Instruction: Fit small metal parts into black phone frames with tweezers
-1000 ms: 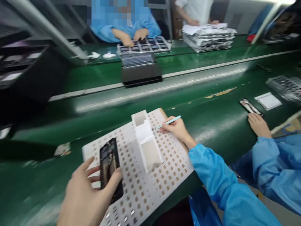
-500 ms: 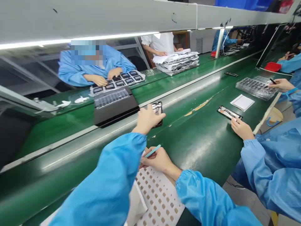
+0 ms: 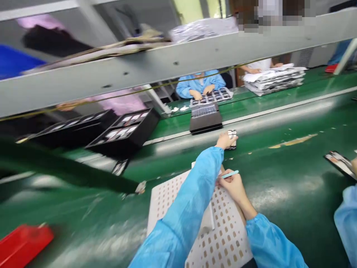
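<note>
My left hand is stretched far forward, its fingers closed around an opened phone with its inner parts showing, at the conveyor's near edge. Closer to me, my right hand pinches a slim light-blue stick-like tool; its working tip is hidden by the fingers. Below both arms lies a white sheet with rows of brownish spots. A pale flat piece rests on it, partly covered by my left sleeve.
Black boxes with compartments stand at left, and a dark box ahead. A green post juts in at left, near a red bin. Another opened phone lies by a co-worker's sleeve at right.
The view has swung left, bringing the black boxes, green post and red bin into sight. My left hand stays at the phone; my right hand still pinches the light-blue tool.
</note>
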The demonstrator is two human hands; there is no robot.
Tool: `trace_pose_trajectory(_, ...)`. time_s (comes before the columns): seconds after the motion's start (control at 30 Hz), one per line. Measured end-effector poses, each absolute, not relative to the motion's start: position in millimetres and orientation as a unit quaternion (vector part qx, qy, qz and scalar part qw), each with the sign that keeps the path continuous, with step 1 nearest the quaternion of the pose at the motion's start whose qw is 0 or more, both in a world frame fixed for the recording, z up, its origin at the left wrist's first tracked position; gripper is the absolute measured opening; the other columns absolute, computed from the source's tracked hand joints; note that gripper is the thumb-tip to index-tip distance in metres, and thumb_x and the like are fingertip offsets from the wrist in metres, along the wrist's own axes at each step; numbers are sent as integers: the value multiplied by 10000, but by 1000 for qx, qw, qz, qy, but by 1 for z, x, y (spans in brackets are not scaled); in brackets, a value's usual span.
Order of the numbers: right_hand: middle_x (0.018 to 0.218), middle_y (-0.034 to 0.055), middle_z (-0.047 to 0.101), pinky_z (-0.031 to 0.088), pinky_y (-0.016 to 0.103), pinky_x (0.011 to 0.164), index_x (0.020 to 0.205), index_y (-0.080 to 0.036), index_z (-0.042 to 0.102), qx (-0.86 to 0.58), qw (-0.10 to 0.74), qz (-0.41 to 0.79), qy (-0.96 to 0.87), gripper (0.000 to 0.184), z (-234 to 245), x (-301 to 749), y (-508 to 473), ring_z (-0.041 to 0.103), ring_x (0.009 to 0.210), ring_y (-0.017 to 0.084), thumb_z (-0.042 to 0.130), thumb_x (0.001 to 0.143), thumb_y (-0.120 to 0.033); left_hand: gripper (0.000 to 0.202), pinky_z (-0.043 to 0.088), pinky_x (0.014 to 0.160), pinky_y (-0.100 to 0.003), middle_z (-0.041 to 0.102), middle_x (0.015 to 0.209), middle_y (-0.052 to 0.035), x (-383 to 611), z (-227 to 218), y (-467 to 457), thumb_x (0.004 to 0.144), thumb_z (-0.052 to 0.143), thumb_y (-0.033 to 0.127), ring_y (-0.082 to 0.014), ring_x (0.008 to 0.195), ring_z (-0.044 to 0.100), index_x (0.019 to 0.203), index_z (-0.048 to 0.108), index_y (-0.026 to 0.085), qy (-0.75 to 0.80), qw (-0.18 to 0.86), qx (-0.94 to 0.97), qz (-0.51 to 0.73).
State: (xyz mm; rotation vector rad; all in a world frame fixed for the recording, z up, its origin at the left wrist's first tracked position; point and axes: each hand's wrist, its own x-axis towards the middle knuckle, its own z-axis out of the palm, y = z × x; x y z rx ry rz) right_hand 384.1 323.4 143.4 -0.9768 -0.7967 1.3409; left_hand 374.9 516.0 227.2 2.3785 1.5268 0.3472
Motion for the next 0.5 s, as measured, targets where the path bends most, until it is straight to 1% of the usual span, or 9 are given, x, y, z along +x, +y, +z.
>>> trace_pose_trajectory(0.07, 764, 97, 772, 692, 376, 706, 804, -202, 685, -432, 597, 577, -353, 615, 147, 390, 320, 800, 704, 305, 992, 601, -695, 438, 530, 1150, -516, 664, 1426, -159, 357, 230, 509, 1054, 671, 433, -293, 1306, 650, 1387, 647, 149, 523, 166, 819, 168)
trace_pose_trajectory(0.1, 769, 103, 774, 700, 375, 718, 803, -203, 684, -437, 591, 577, -357, 623, 148, 393, 319, 808, 729, 311, 993, 600, -706, 427, 502, 1179, -472, 674, 1422, -194, 344, 232, 504, 1062, 656, 405, -301, 1332, 639, 1381, 657, 121, 522, 170, 814, 192)
trace_pose_trajectory(0.13, 773, 108, 776, 705, 366, 719, 816, -202, 692, -441, 584, 577, -362, 624, 149, 396, 319, 813, 746, 313, 999, 603, -702, 413, 475, 1202, -428, 683, 1423, -206, 327, 233, 497, 1067, 644, 379, -297, 1359, 626, 1378, 664, 109, 520, 171, 808, 217)
trace_pose_trajectory(0.17, 772, 113, 777, 709, 354, 720, 824, -197, 702, -445, 576, 579, -368, 621, 148, 399, 320, 815, 747, 310, 1010, 603, -689, 390, 459, 1211, -381, 698, 1420, -189, 309, 233, 489, 1069, 638, 362, -280, 1368, 622, 1371, 677, 119, 518, 171, 803, 242)
trace_pose_trajectory(0.2, 780, 122, 780, 714, 344, 725, 835, -189, 720, -454, 574, 571, -372, 622, 148, 402, 321, 817, 752, 311, 1024, 594, -675, 358, 458, 1201, -337, 720, 1405, -154, 287, 233, 477, 1072, 630, 354, -254, 1353, 633, 1357, 695, 146, 514, 169, 797, 266)
trace_pose_trajectory(0.27, 813, 150, 788, 724, 343, 733, 843, -171, 762, -493, 574, 525, -390, 638, 145, 407, 326, 819, 753, 325, 1036, 566, -676, 282, 488, 1146, -289, 769, 1333, -69, 240, 229, 443, 1082, 605, 357, -207, 1259, 679, 1284, 741, 215, 514, 164, 782, 312)
trace_pose_trajectory(0.3, 849, 163, 795, 727, 343, 745, 849, -165, 779, -503, 569, 511, -402, 629, 144, 409, 327, 820, 761, 329, 1037, 574, -669, 257, 510, 1104, -283, 791, 1274, -44, 215, 225, 422, 1088, 583, 359, -194, 1191, 700, 1223, 764, 236, 519, 161, 770, 334)
trace_pose_trajectory(0.4, 917, 179, 803, 722, 306, 762, 838, -167, 804, -520, 562, 482, -426, 596, 142, 414, 326, 824, 795, 331, 1030, 598, -663, 317, 544, 961, -307, 817, 1049, -48, 137, 208, 353, 1088, 510, 361, -197, 988, 719, 1005, 785, 227, 567, 150, 705, 398)
trace_pose_trajectory(0.5, 922, 174, 804, 713, 285, 774, 835, -181, 810, -530, 560, 472, -427, 574, 141, 418, 323, 825, 809, 338, 1033, 600, -656, 393, 519, 794, -313, 757, 811, -46, 64, 187, 305, 1053, 514, 444, -193, 786, 676, 821, 728, 210, 638, 141, 604, 456)
